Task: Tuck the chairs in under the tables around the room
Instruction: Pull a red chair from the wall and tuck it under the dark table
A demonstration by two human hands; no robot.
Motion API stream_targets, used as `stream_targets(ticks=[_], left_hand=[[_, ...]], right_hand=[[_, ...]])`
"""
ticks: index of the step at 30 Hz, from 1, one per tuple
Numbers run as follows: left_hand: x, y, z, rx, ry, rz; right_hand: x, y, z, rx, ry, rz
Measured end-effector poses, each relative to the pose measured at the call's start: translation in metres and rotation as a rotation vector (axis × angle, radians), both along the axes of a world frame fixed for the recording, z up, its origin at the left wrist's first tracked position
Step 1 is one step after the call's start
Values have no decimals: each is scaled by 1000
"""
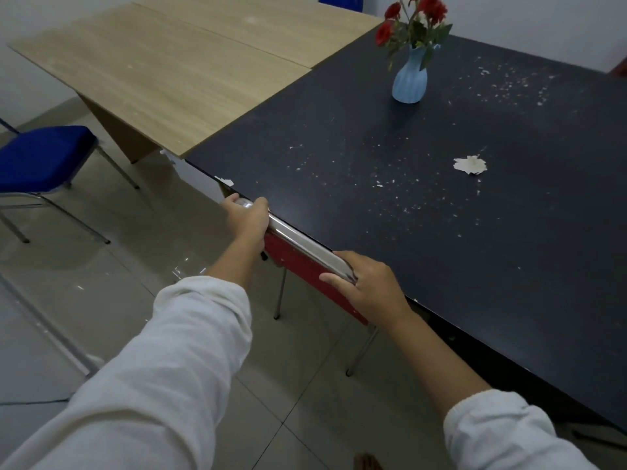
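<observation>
The red chair [298, 266] stands at the near edge of the dark bench [441, 215], its backrest just against that edge and its seat hidden underneath. Both hands hold the chrome top rail [305, 242] of the backrest. The left hand [247, 217] wraps the rail's left end, fingers curled over the top and thumb on the near side. The right hand [368, 283] grips the rail's right end, fingers folded over it onto the bench side and thumb lying along the near face. The chair's red back panel shows between the two hands, and two thin metal legs reach down to the tiled floor [135, 266].

A blue chair [40, 157] stands well apart, out from the near edge of the wooden bench [163, 72], not tucked in. A blue vase [409, 79] of red flowers [420, 11] stands toward the dark bench's far edge, and a white patch [470, 164] marks its middle.
</observation>
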State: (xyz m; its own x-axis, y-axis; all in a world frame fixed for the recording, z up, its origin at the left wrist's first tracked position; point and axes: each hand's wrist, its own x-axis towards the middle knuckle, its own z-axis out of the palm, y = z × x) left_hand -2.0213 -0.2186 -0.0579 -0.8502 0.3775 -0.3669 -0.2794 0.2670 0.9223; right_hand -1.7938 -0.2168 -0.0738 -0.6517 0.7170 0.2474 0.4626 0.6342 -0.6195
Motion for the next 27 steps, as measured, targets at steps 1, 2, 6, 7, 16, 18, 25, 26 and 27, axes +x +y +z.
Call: stream_targets(ticks=[1,2,6,7,16,18,25,26,27], left_hand=[[0,0,0,-7,6,0],[0,0,-1,-8,12,-1],[1,-1,0,-27,20,-18],[1,-1,1,-38,25,-26],[5,-13,11,-226,123,-141],[10,-18,14,-302,199,-208],[23,-42,27,-426,396,-418],[18,-48,32,-437,422,-433],[16,-51,35,-447,446,-455]], right_hand=[[0,0,-1,-7,12,5],[0,0,-3,-6,24,11],[-1,2,-6,-39,77,8],[-1,2,-6,-59,90,-6],[4,-5,-4,-145,76,-3],[7,-4,3,-221,37,18],[0,10,33,-287,-18,69],[-8,11,42,-276,-16,88],[-13,13,48,-260,-16,104]])
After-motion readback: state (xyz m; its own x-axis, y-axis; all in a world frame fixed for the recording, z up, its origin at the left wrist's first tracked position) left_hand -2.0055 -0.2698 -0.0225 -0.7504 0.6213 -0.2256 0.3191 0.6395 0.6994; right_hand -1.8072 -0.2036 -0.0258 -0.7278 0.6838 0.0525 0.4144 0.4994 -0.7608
